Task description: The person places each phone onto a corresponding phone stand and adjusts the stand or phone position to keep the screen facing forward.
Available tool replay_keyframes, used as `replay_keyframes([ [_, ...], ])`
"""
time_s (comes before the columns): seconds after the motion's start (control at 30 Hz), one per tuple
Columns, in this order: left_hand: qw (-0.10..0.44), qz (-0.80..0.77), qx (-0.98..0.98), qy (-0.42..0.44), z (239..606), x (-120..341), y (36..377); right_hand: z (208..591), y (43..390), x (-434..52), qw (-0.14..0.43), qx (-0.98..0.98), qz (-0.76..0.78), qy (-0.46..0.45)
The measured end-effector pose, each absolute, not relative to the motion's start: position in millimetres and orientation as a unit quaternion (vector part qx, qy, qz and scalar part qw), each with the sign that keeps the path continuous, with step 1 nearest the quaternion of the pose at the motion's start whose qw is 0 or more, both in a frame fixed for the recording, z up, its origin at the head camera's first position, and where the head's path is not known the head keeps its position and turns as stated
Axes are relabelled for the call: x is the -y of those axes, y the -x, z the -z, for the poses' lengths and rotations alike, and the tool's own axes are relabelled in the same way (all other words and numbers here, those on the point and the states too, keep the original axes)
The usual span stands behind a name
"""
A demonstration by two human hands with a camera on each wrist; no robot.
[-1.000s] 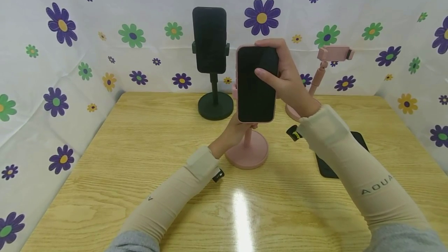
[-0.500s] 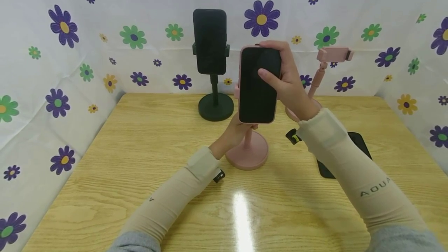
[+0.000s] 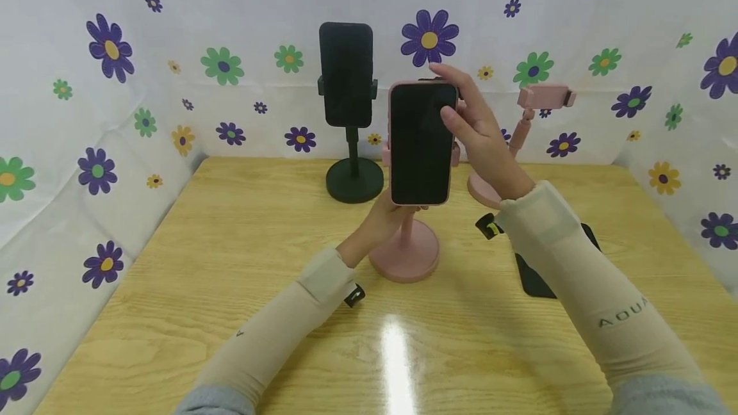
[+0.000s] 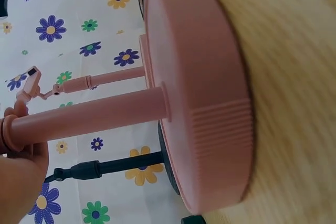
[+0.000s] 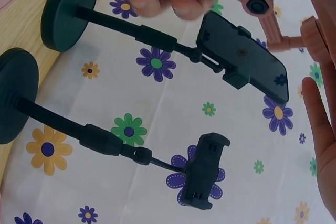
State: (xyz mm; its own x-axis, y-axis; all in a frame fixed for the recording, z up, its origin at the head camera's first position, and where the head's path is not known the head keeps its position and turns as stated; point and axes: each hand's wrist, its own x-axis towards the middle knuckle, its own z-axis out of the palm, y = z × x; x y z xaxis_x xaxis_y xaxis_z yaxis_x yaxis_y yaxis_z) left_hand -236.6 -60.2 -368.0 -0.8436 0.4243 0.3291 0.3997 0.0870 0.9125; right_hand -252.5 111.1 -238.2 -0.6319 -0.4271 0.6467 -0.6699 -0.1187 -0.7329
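The left hand (image 3: pixel 382 218) has its grip curled round the post (image 4: pixel 94 113) of a pink stand (image 3: pixel 403 255). The right hand (image 3: pixel 487 143) has fingers loosely spread at the upper right corner of a pink-edged phone (image 3: pixel 422 146); contact is unclear. That phone stands upright between side clamps (image 3: pixel 455 155), inward from the counter's (image 3: pixel 230 242) far edge. Likely light, stiff, slippery and breakable, it suits a hold on its long edges. The left-wrist view shows the base's (image 4: pixel 223 124) ridged rim; the right-wrist view, an empty dark stand (image 5: pixel 205 174) mostly hidden in the head view.
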Motion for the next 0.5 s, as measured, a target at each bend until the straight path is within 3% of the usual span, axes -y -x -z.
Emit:
replay_keyframes([
  [0.13, -0.045, -0.543, -0.790, -0.280, 371, 63, 228, 241, 253, -119, 0.107, 0.660, -0.626, -0.401],
  [0.3, -0.074, -0.510, -0.810, -0.279, 372, 72, 219, 245, 252, -123, 0.086, 0.676, -0.628, -0.375],
  [0.5, -0.065, -0.500, -0.829, -0.244, 369, 94, 215, 250, 254, -127, 0.078, 0.681, -0.625, -0.374],
])
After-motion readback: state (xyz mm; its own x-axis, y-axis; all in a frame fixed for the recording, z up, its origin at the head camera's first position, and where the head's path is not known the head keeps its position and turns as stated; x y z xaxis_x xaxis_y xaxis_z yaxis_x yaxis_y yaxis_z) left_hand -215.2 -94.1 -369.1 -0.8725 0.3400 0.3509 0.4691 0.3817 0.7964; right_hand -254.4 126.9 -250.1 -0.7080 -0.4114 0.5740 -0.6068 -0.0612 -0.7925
